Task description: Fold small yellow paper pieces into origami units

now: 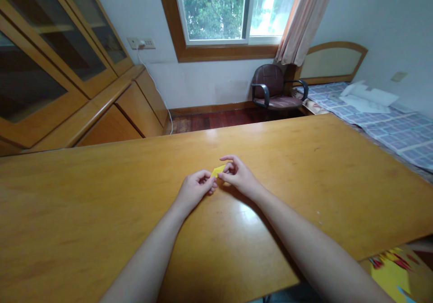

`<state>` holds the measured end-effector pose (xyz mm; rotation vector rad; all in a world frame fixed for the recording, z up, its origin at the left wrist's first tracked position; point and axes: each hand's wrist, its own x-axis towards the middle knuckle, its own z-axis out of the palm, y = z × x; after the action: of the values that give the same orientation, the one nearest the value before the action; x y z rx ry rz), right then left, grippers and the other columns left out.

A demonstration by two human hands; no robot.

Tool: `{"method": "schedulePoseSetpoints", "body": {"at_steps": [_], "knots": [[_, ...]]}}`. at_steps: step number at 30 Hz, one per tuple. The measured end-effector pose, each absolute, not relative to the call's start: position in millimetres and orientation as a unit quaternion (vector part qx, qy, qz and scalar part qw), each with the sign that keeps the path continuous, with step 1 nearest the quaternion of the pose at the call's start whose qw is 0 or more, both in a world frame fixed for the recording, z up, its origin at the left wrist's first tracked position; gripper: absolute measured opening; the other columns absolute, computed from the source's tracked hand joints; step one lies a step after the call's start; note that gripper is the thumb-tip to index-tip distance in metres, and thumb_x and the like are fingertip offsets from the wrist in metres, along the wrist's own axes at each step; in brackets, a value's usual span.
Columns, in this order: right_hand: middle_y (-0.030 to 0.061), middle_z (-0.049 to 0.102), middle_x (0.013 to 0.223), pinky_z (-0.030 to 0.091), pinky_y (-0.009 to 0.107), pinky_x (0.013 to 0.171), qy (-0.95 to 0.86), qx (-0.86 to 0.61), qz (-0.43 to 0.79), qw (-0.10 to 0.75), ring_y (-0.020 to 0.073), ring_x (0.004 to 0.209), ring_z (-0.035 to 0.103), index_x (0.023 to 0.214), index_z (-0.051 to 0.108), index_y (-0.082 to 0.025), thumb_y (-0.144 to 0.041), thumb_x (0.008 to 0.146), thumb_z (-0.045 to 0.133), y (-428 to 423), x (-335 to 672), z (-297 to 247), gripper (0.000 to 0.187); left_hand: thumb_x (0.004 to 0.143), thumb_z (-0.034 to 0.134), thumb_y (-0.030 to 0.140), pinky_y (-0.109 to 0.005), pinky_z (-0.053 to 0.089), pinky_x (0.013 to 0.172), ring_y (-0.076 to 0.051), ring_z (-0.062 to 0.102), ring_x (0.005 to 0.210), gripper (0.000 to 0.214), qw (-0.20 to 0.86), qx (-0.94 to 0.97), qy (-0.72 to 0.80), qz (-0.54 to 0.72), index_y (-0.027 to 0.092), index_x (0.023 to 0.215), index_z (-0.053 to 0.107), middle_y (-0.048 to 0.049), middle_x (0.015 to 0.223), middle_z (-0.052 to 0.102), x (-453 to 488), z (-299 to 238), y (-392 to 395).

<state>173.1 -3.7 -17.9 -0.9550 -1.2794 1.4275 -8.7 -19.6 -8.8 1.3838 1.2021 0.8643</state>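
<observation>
A small folded piece of yellow paper [217,171] is held between my two hands, just above the wooden table [101,204]. My left hand [199,185] pinches its left end between thumb and fingers. On the other side, my right hand [237,174] grips the right end with the thumb in front, while one finger sticks out above. The fingers cover parts of the paper, so its full shape is hidden.
At the lower right, yellow paper sheets [390,278] and red pieces lie on a lower surface. Beyond the table stand a brown armchair [275,86], a bed [382,118] and a wooden cabinet [118,113]. Tiny white scraps [319,217] lie on the tabletop.
</observation>
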Motion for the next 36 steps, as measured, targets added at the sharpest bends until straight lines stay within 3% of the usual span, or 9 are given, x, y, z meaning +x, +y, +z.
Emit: {"method": "schedulePoseSetpoints", "body": {"at_steps": [8,15,21,36], "knots": [[-0.0101,0.056,0.062,0.04,0.022,0.055,-0.486,-0.408,0.587,0.503,0.009,0.054,0.052,0.105,0.049,-0.021,-0.033,0.065,0.079,-0.3,177.7,-17.6,0.05,0.075,0.069,0.037,-0.023,0.05,0.054,-0.012,0.06,0.053,0.023,0.54,0.549,0.505,0.391,0.017,0.072,0.058,-0.0016,0.063,0.067,-9.7,-5.1,-20.9],[-0.0097,0.058,0.063,0.042,0.022,0.06,-0.486,-0.391,0.602,0.5,0.0092,0.057,0.055,0.107,0.049,-0.02,-0.03,0.067,0.079,-3.9,176.8,-15.0,0.051,0.079,0.065,0.036,-0.019,0.04,0.045,-0.009,0.049,0.043,0.022,0.499,0.603,0.506,0.362,0.019,0.07,0.054,0.0052,0.052,0.054,-11.6,-4.2,-20.3],[-0.0088,0.059,0.065,0.043,0.023,0.058,-0.504,-0.378,0.613,0.476,0.0096,0.056,0.056,0.11,0.051,-0.021,-0.031,0.067,0.079,-4.1,174.4,-18.9,0.053,0.079,0.065,0.038,-0.022,0.048,0.053,-0.011,0.058,0.052,0.022,0.527,0.601,0.487,0.352,0.017,0.074,0.061,-0.0009,0.064,0.065,-9.9,-4.0,-22.1],[-0.0098,0.061,0.062,0.044,0.022,0.058,-0.469,-0.411,0.616,0.482,0.0093,0.055,0.058,0.106,0.049,-0.021,-0.028,0.064,0.08,-4.2,176.5,-12.6,0.052,0.075,0.063,0.032,-0.021,0.047,0.049,-0.011,0.057,0.047,0.017,0.535,0.563,0.516,0.36,0.016,0.069,0.062,-0.0014,0.057,0.065,-9.9,-3.5,-21.7]]}}
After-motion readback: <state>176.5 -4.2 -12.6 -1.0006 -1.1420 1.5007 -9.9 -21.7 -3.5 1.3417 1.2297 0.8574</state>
